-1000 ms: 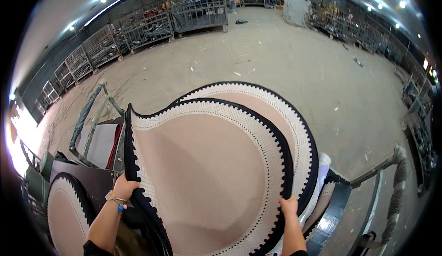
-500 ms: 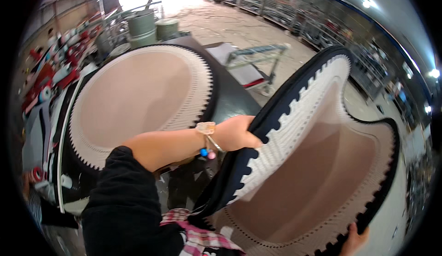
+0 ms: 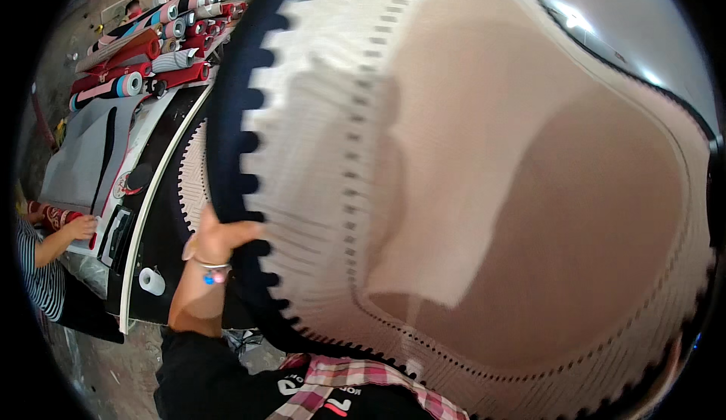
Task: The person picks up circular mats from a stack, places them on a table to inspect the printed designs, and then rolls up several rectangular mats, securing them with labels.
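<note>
A large round mat [image 3: 454,155] with a beige middle, a white ribbed ring and a black toothed border is held up before me, filling most of the view. My left hand [image 3: 215,242] grips its black border on the left, thumb over the front face and fingers behind. At the lower right rim, only a sliver of my right hand [image 3: 670,365] shows, closed on the mat's edge; most of it is hidden. Behind the raised mat, part of a second round mat [image 3: 194,178] lies on the black table [image 3: 162,227].
A pale strip [image 3: 160,185] runs along the table, with a small white roll [image 3: 152,281] beside it. At the left a co-worker in a striped shirt [image 3: 41,269] handles something red. Beyond are a grey sheet [image 3: 83,151] and stacked coloured rolls [image 3: 170,46]; two people stand farther back.
The held mat has been raised and turned to face me, and it covers much more of the view. My view has swung left. My left hand keeps hold of the border.
</note>
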